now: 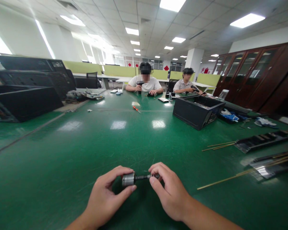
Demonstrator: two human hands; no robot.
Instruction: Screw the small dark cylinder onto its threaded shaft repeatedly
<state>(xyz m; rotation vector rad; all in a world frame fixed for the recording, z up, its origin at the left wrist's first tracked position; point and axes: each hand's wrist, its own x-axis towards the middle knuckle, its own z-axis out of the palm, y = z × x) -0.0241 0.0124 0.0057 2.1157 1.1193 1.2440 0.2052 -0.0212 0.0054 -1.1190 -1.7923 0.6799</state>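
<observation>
In front of me, just above the green table or resting on it, is a short silver metal cylinder with a thin dark shaft running out to the right. It looks like a hole saw, though I cannot be sure. My left hand curves around the cylinder, fingertips above and thumb below. Between the thumb and fingers of my right hand is the far end of the shaft, where a small ridged or coiled metal part partly shows. The fingers hide the rest of that end.
A red-handled screwdriver lies farther out. Right of centre stands an open black computer case; more cases stand at left. Thin brass-coloured rods and black trays lie at right. Two people sit at the far side.
</observation>
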